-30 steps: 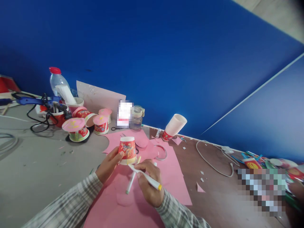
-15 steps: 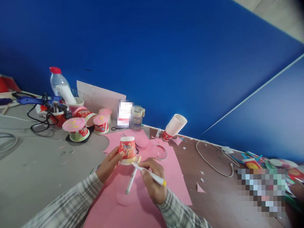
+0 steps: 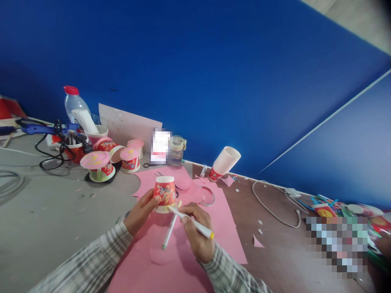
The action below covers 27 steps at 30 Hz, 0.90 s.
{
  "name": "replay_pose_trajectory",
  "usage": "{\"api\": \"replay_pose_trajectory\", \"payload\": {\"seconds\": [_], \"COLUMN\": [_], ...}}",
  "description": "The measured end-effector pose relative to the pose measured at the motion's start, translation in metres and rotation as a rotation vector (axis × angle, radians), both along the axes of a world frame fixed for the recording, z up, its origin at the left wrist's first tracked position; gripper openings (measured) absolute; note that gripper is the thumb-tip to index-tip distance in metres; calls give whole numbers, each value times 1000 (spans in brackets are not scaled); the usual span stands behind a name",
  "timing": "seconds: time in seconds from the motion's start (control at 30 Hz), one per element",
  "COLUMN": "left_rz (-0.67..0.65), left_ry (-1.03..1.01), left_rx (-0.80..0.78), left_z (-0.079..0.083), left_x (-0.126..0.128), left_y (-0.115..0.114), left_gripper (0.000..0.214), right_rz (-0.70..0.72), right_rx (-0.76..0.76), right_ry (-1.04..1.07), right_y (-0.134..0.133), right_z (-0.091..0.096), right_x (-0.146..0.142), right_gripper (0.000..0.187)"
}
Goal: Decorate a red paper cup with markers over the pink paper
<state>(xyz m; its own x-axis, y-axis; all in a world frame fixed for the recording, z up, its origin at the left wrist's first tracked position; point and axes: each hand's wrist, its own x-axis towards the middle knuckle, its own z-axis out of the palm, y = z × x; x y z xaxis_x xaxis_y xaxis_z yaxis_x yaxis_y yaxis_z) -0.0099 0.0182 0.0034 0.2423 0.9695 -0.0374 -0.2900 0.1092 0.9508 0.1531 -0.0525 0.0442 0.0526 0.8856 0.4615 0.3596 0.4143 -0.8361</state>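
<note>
My left hand (image 3: 143, 211) grips a red printed paper cup (image 3: 165, 191) by its left side, thumb on the front. The cup is upside down, its wide rim low and coloured pale yellow. Pinched in my right hand (image 3: 198, 230) is a white marker (image 3: 195, 226) with a yellow end, its tip at the cup's lower edge. A second white marker (image 3: 170, 231) with a green end lies below the cup on pink paper (image 3: 224, 236). Behind the cup, scissors are partly hidden.
Decorated cups with pink tops (image 3: 95, 160) stand at the left, near a bottle (image 3: 76, 106) and a blue glue gun (image 3: 41, 129). A lidded jar (image 3: 177, 151) is behind. Stacked paper cups (image 3: 226, 159) lean at the wall; a tape roll (image 3: 207, 196) and white cable (image 3: 269, 209) lie right.
The cup has shifted very slightly to the right in my left hand. The marker tip stays by its lower edge, and everything else looks the same.
</note>
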Motion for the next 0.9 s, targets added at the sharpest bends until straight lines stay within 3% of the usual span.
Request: {"api": "replay_pose_trajectory", "payload": {"seconds": [0.2,0.9], "left_rz": [21,22], "left_ry": [39,36], "left_rx": [112,97], "left_z": [9,14], "left_x": [1,2], "left_y": [-3,-4], "left_gripper": [28,28], "right_rz": [-19,-58], "right_rx": [20,45], "right_ry": [-20,-43], "right_y": [0,-1], "right_z": [0,0], "right_x": [-3,-3], "right_gripper": [16,16]}}
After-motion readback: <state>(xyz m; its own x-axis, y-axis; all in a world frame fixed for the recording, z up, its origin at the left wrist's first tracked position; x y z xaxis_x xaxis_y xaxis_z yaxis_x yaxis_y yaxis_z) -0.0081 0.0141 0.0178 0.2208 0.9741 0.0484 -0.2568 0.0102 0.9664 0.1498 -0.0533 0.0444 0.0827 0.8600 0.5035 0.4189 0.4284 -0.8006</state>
